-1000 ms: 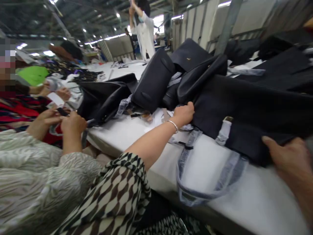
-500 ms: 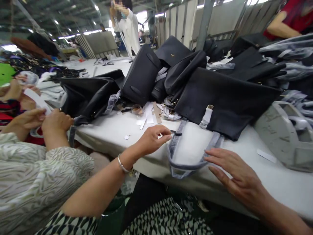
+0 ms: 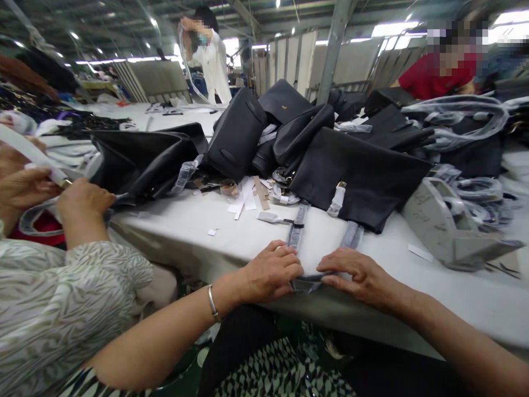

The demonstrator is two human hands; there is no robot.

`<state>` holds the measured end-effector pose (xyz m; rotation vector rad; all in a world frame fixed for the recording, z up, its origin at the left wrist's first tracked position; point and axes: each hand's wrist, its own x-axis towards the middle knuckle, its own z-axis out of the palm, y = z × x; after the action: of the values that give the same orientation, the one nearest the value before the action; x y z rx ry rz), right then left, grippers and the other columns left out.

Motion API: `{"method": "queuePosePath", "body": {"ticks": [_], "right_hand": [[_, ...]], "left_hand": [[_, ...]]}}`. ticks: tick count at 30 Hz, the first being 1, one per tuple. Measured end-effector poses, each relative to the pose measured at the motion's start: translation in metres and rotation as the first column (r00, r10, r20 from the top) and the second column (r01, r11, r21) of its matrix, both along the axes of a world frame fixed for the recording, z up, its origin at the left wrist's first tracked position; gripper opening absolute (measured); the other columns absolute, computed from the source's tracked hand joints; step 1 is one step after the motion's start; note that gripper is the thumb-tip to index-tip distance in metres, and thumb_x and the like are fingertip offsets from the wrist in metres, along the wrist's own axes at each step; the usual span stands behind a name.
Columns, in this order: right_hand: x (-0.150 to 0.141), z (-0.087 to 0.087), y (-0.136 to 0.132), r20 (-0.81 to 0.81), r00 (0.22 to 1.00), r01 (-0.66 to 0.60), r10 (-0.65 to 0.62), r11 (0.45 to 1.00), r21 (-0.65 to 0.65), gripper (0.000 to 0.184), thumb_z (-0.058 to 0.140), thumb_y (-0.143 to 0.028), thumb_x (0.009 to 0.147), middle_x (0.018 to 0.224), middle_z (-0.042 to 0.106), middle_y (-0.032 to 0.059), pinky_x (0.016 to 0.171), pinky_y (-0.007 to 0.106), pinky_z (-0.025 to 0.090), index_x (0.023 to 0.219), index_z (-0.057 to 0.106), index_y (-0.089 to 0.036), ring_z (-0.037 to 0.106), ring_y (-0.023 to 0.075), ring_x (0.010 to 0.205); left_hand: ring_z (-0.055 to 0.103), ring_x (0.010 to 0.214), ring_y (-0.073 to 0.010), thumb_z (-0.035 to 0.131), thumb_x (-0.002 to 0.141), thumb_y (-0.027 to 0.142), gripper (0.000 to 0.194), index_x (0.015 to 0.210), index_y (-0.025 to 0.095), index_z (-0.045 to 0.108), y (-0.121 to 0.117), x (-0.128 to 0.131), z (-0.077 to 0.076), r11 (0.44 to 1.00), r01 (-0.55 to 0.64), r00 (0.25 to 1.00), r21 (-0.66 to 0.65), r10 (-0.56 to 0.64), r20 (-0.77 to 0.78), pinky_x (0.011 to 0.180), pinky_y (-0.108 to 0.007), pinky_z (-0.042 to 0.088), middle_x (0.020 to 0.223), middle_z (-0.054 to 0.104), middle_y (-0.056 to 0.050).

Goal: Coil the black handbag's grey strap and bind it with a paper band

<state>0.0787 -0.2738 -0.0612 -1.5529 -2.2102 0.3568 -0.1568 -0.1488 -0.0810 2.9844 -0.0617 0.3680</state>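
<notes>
A black handbag point(image 3: 359, 176) lies flat on the white table point(image 3: 198, 242), its plastic-wrapped handle point(image 3: 295, 234) hanging toward the near edge. My left hand point(image 3: 270, 273) and my right hand point(image 3: 357, 275) both pinch the bottom loop of that handle at the table's edge, fingers closed on it, nearly touching each other. A silver bracelet is on my left wrist.
Several more black bags point(image 3: 239, 135) are piled behind. Paper scraps point(image 3: 248, 201) litter the table. A grey tape dispenser point(image 3: 448, 226) stands at the right. A person in a striped top point(image 3: 61, 286) works at my left; a person in white point(image 3: 210, 60) and one in red point(image 3: 433, 74) work farther back.
Both hands have let go of the bag's body and come down together onto the handle loop at the near edge. The view has swung right.
</notes>
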Motion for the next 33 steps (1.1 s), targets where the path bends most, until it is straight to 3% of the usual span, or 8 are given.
{"method": "queuePosePath", "body": {"ticks": [2, 5, 9, 12, 16, 19, 26, 33], "right_hand": [[0.013, -0.002, 0.012, -0.033, 0.993, 0.109, -0.111, 0.993, -0.050, 0.025, 0.048, -0.029, 0.094, 0.102, 0.072, 0.0045, 0.083, 0.031, 0.053, 0.104, 0.070, -0.022, 0.067, 0.0187, 0.092], [0.042, -0.006, 0.035, 0.176, 0.952, 0.258, -0.252, 0.966, -0.011, 0.029, 0.048, -0.019, 0.088, 0.110, 0.070, 0.0048, 0.091, 0.036, 0.050, 0.106, 0.070, -0.022, 0.063, 0.0229, 0.102], [0.069, -0.010, 0.056, 0.340, 0.828, 0.440, -0.445, 0.893, 0.096, 0.028, 0.050, -0.029, 0.090, 0.114, 0.069, 0.0070, 0.093, 0.042, 0.047, 0.106, 0.071, -0.020, 0.059, 0.0275, 0.105], [0.078, -0.012, 0.061, 0.340, 0.881, 0.322, -0.329, 0.943, 0.079, 0.026, 0.049, -0.033, 0.091, 0.112, 0.070, 0.0036, 0.094, 0.040, 0.045, 0.099, 0.073, -0.024, 0.058, 0.0253, 0.106], [0.092, -0.006, 0.058, 0.317, 0.932, 0.206, -0.178, 0.977, -0.055, 0.038, 0.045, -0.005, 0.076, 0.111, 0.070, 0.0005, 0.097, 0.036, 0.043, 0.091, 0.073, -0.024, 0.059, 0.0200, 0.107], [0.100, 0.005, 0.051, 0.334, 0.940, 0.125, -0.072, 0.982, -0.139, 0.048, 0.043, 0.000, 0.068, 0.113, 0.069, 0.0016, 0.099, 0.036, 0.042, 0.100, 0.072, -0.023, 0.057, 0.0199, 0.111], [0.082, 0.035, 0.052, 0.447, 0.893, 0.082, 0.055, 0.956, -0.282, 0.015, 0.067, -0.020, 0.071, 0.092, 0.069, 0.0040, 0.087, 0.036, 0.043, 0.086, 0.070, -0.021, 0.056, 0.0244, 0.099], [0.053, 0.035, 0.051, 0.417, 0.878, -0.109, 0.237, 0.946, -0.307, 0.014, 0.073, -0.016, 0.069, 0.082, 0.068, 0.0000, 0.081, 0.032, 0.039, 0.080, 0.071, -0.024, 0.057, 0.0188, 0.085]], "left_hand": [[0.045, 0.126, -0.0251, 0.059, 0.090, 0.032, 0.023, 0.107, 0.018, 0.055, 0.001, 0.002, -0.006, 0.999, 0.026, 0.999, 0.038, -0.027, 0.041, 0.113, -0.046, 0.022, 0.109, 0.064, -0.006], [0.043, 0.129, -0.0239, 0.055, 0.091, 0.031, 0.015, 0.097, 0.018, 0.054, 0.006, 0.008, -0.006, 0.991, 0.089, 0.991, 0.098, -0.098, 0.087, 0.117, -0.046, 0.012, 0.100, 0.065, -0.005], [0.058, 0.088, -0.0172, 0.048, 0.093, 0.022, 0.010, 0.084, 0.019, 0.052, 0.018, 0.025, -0.003, 0.967, 0.099, 0.987, 0.233, -0.126, 0.104, 0.116, -0.045, 0.018, 0.077, 0.060, 0.001], [0.051, 0.071, -0.0159, 0.045, 0.092, 0.018, 0.010, 0.085, 0.020, 0.052, 0.028, 0.040, -0.005, 0.950, 0.096, 0.979, 0.295, -0.143, 0.142, 0.109, -0.044, 0.028, 0.074, 0.057, 0.001], [0.049, 0.070, -0.0172, 0.043, 0.092, 0.014, 0.011, 0.090, 0.018, 0.053, 0.035, 0.044, -0.005, 0.934, 0.135, 0.978, 0.329, -0.180, 0.109, 0.087, -0.038, 0.039, 0.077, 0.056, -0.002], [0.049, 0.072, -0.0189, 0.042, 0.094, 0.016, 0.017, 0.107, 0.018, 0.053, 0.036, 0.035, 0.000, 0.939, 0.132, 0.988, 0.318, -0.149, 0.031, 0.072, -0.036, 0.037, 0.080, 0.056, -0.003], [0.051, 0.083, -0.0225, 0.056, 0.090, 0.038, 0.030, 0.111, 0.018, 0.051, 0.026, 0.029, 0.013, 0.978, 0.105, 0.992, 0.182, -0.091, -0.084, 0.076, -0.039, 0.037, 0.090, 0.058, -0.005], [0.055, 0.075, -0.0185, 0.044, 0.094, 0.021, 0.014, 0.104, 0.018, 0.053, 0.023, 0.036, 0.005, 0.962, 0.073, 0.994, 0.264, -0.091, 0.057, 0.074, -0.036, 0.041, 0.082, 0.059, -0.004]]}}
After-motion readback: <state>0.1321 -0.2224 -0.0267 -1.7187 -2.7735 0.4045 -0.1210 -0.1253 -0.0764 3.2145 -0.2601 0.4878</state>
